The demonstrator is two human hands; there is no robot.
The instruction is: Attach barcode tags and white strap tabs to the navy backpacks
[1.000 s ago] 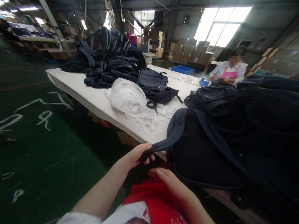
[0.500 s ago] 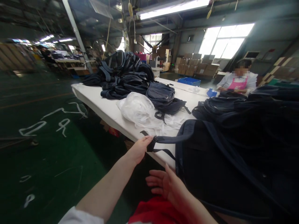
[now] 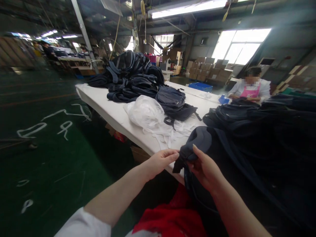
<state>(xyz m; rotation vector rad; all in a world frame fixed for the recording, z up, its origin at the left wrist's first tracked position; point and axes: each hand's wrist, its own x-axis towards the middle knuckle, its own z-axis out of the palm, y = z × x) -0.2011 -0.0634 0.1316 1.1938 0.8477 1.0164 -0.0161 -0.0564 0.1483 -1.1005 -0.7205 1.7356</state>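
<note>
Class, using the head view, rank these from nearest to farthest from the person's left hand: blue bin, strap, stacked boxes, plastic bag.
From the left hand:
1. Strap: at its fingertips, just to the right.
2. Plastic bag: ahead, on the table.
3. Blue bin: far beyond the bag, rightward.
4. Stacked boxes: behind the bin.

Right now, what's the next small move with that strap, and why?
Probably ease the strap straight with the left hand while the right hand steadies it: it looks bunched where both hands meet, near the table's edge.
</note>
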